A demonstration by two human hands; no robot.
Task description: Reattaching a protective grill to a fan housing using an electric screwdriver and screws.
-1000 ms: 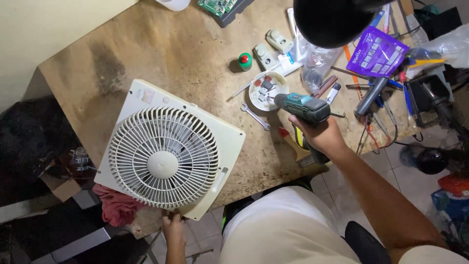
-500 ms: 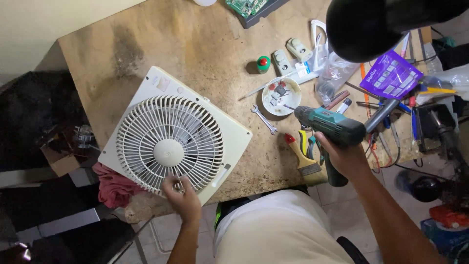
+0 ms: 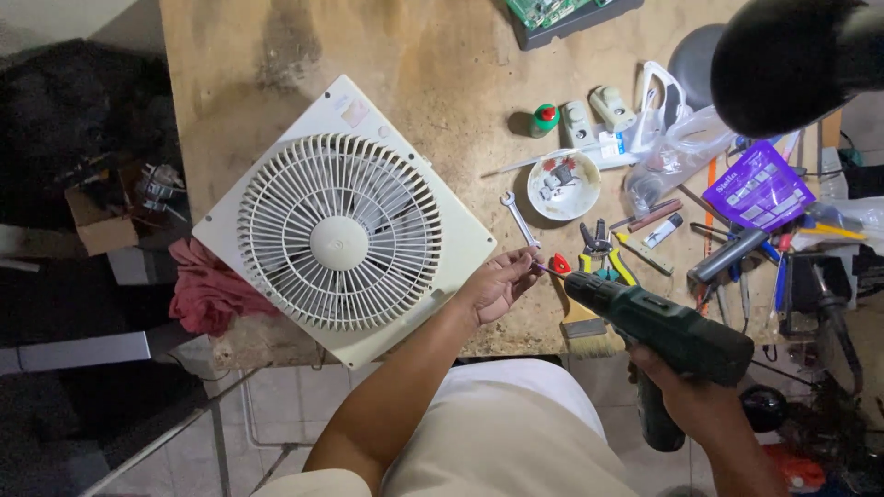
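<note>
Closest in, the right hand [image 3: 704, 410] is wrapped tight around the grip of a dark green cordless drill [image 3: 668, 331], held just off the near edge of the counter [image 3: 442, 83] with its nose aimed left. At the tip, the left hand [image 3: 497, 283] has its fingers pinched on the drill's thin bit [image 3: 551, 269] — thumb and fingertips closed right at the end of it. Just left of that hand lies the white box fan [image 3: 343, 221], flat on the counter, round grille up, one corner hanging over the near edge beside a red rag [image 3: 210, 290]. Under the drill sits a paintbrush [image 3: 582, 322]; just beyond, a small wrench [image 3: 518, 217] and pliers [image 3: 600, 250]. Farther back — a white bowl [image 3: 564, 184] of small parts, a purple packet [image 3: 757, 191] and, at the far edge, a green circuit board [image 3: 543, 11].
</note>
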